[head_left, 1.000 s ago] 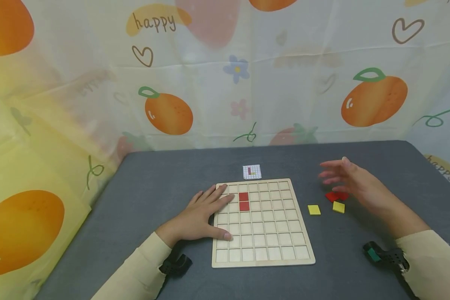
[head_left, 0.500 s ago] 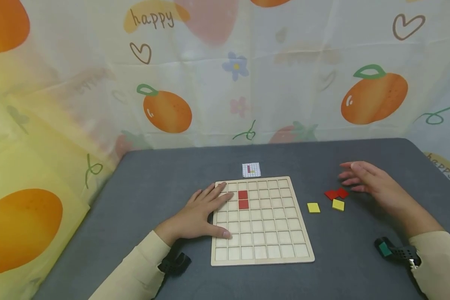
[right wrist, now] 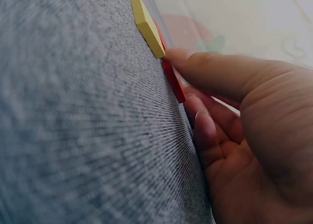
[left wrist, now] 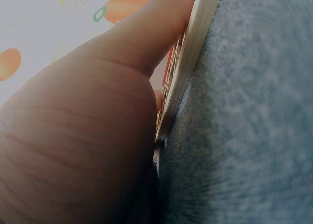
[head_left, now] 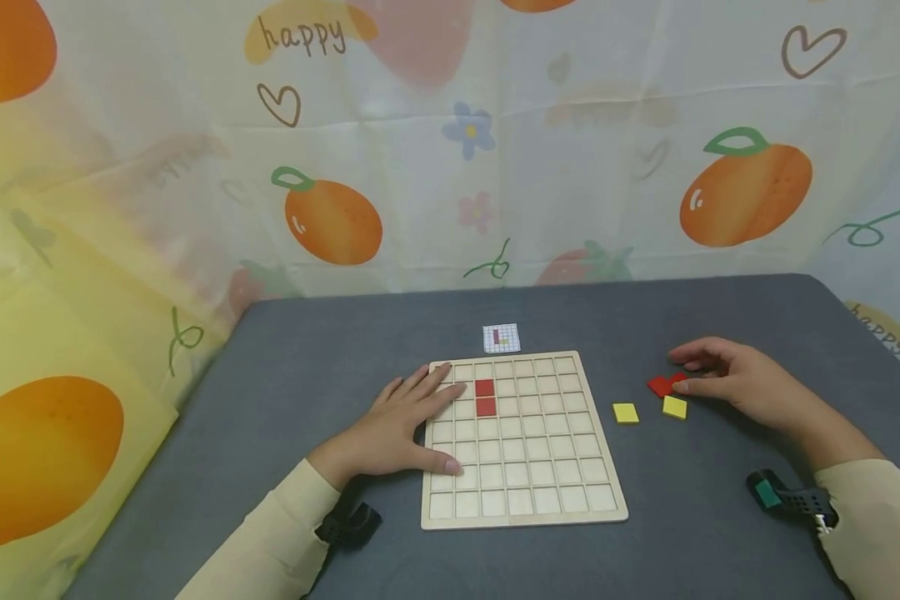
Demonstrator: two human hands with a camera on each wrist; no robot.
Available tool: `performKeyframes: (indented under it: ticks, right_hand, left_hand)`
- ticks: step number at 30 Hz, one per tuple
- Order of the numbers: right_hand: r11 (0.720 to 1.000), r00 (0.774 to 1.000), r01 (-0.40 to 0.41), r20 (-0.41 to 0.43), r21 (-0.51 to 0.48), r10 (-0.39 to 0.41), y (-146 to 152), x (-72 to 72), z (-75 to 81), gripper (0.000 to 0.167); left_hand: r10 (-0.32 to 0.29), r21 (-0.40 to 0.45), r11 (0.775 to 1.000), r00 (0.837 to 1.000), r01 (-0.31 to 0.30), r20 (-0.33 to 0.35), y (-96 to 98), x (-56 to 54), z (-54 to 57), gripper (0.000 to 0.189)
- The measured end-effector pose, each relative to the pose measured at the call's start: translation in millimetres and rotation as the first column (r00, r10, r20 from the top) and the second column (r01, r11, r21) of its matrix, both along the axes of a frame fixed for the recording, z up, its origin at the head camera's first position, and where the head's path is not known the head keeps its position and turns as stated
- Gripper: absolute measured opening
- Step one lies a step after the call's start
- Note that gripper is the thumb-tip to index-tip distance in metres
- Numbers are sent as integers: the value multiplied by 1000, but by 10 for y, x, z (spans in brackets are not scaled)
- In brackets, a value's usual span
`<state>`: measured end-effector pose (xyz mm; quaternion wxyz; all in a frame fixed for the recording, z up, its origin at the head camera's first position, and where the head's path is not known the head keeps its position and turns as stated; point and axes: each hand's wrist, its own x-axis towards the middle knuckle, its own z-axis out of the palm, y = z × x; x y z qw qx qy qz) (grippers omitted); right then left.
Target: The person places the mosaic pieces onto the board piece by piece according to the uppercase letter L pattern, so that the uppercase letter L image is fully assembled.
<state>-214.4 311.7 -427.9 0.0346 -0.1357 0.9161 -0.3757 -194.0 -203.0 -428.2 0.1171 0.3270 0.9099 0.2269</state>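
Creased, fruit-printed fabric hung behind a grey, fine-ribbed tabletop. Fingers spread, the left hand lay across the edge of a pale wooden board, whose recessed square cells held two flat red squares. Beyond the board's right side, the right hand was half open, thumb and forefinger apart, its thumb tip at a thin red tile beside smooth yellow tiles.
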Motion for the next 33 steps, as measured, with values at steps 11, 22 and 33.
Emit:
performKeyframes:
  ticks: [11, 22, 33]
  right_hand:
    - [999, 999, -17, -27, 50, 18, -22, -11, 13, 29]
    - [999, 1000, 13, -24, 43, -12, -50, 18, 33, 28]
    - [996, 996, 89, -28, -15, -89, -90, 48, 57, 31]
  left_hand:
    - [-8, 4, 1000, 1000, 8, -11, -2, -3, 4, 109]
    - [-10, -7, 1000, 1000, 10, -7, 1, 0, 11, 109]
    - [-8, -17, 1000, 1000, 8, -9, -1, -4, -8, 110]
